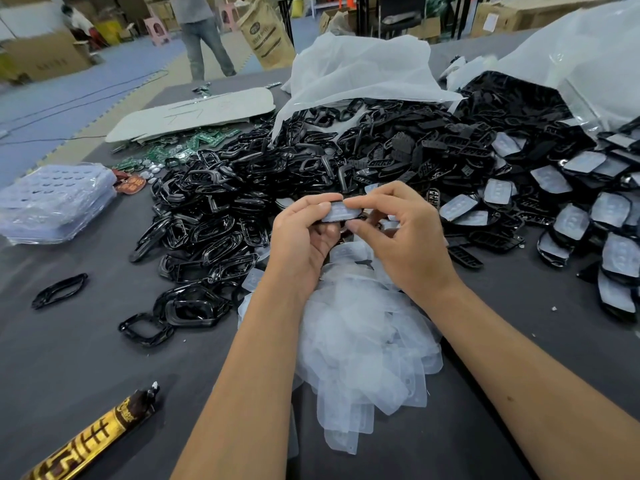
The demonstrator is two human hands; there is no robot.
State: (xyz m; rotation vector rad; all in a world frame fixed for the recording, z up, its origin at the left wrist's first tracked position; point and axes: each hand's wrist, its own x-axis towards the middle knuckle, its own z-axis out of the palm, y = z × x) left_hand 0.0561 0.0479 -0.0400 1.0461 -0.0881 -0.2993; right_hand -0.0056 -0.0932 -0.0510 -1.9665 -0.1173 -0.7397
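Note:
Both my hands meet above the middle of the table. My left hand (304,233) grips a small black plastic shell with a translucent rubber pad (341,213) on it. My right hand (398,233) pinches the same piece from the right, thumb below and forefinger on top. Under my wrists lies a heap of loose translucent pads (363,334). Behind the hands spreads a big pile of black frames (221,209) and black shells.
Finished shells with pads (588,216) lie at the right. White plastic bags (353,71) spill parts at the back. Green circuit boards (180,150), a cardboard sheet (194,112), stacked clear trays (55,202) and a gold-brown tube (93,438) sit left. A person stands beyond the table.

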